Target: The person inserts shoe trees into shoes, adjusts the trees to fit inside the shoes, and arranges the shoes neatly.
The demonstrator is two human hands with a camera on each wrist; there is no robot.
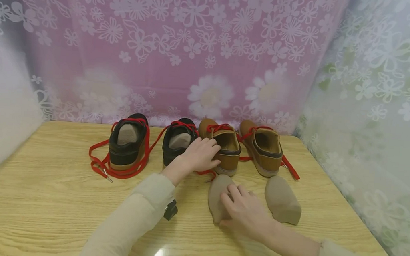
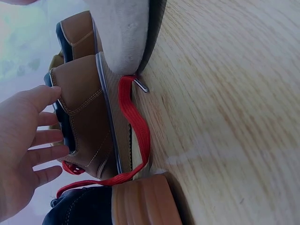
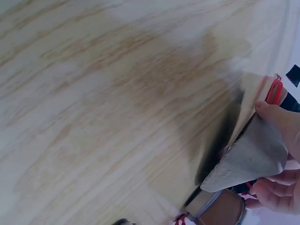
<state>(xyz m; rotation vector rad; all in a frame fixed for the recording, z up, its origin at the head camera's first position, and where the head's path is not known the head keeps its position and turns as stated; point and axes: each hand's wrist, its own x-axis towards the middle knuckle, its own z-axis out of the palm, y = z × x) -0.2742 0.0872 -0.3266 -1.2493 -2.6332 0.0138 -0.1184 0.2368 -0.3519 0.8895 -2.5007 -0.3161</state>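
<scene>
My left hand is at the heel opening of the nearer brown shoe, its fingers loosely extended. In the left wrist view the thumb overlaps that shoe's heel, and nothing lies in the palm. Closer to the front, my right hand pinches a beige, toe-shaped shoe insert between thumb and fingers. The right wrist view shows this insert tilted, with a shadow beside it on the table. A second matching insert lies to its right, behind the other brown shoe.
On the left stand two black shoes, one farther out and one partly behind my left arm, both with inserts inside. Red laces trail over the wooden table. Floral cloth hangs behind and at the sides.
</scene>
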